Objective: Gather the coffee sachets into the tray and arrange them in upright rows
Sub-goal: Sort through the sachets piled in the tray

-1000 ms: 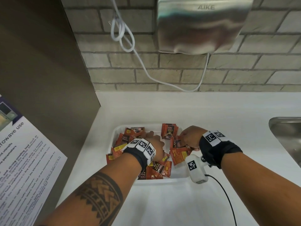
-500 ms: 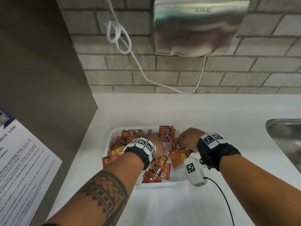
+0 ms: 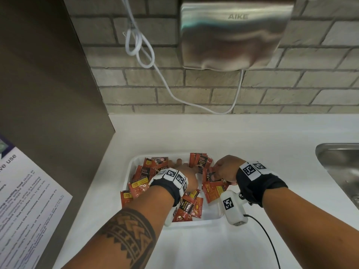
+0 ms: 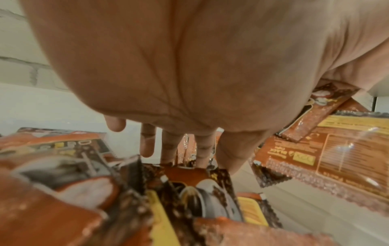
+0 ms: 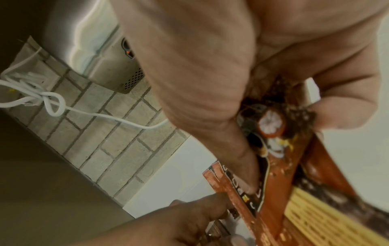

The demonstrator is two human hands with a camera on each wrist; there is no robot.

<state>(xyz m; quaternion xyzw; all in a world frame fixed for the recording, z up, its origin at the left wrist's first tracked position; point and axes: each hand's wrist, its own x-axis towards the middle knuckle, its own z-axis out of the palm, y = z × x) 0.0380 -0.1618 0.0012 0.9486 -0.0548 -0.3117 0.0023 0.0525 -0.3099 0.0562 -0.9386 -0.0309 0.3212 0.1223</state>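
In the head view, the coffee sachets (image 3: pixel 180 191) lie mostly jumbled in the white tray (image 3: pixel 194 223) on the table (image 3: pixel 194 249), between and beneath both grips: left hand (image 3: pixel 184 176) flat with fingers extended into the pile, right hand (image 3: pixel 223 169) pinching a small stack; one sachet (image 3: pixel 125 198) hangs over the rim left of the left hand and could slide out if that hand sweeps outward, and both wrists cover the tray's middle. Left wrist view: straight fingers (image 4: pixel 147 143) reach among blurred sachets, contact unclear. Right wrist view: thumb and fingers clamp several sachets; stack may fan or slip, count indeterminate.
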